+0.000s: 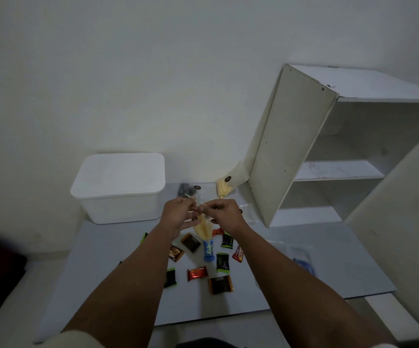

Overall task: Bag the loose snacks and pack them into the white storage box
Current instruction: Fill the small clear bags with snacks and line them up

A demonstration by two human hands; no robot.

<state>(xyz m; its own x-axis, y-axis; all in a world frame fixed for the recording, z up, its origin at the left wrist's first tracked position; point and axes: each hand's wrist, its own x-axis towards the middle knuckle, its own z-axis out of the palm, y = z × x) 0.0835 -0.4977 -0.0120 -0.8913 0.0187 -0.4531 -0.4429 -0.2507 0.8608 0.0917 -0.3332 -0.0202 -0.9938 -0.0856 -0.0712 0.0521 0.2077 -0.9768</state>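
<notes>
Snack bag (204, 228) being closed at centre frame, above the loose snacks (204, 259) on the surface (329, 259).

White storage box (119, 188), lid on, sits upper left; both hands, left (178, 213) and right (224, 212), pinch the bag's mouth, apparently sealing it. It hangs long axis vertical, mouth up. Next: open the box.

Dim, flat indoor light with a greyish cast, soft focus, wide-angle bending at the edges

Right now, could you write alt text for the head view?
Two hands, left hand and right hand, pinch a clear bag of yellow snacks over wrapped candies on a grey board; a lidded white storage box sits behind, left.
</notes>
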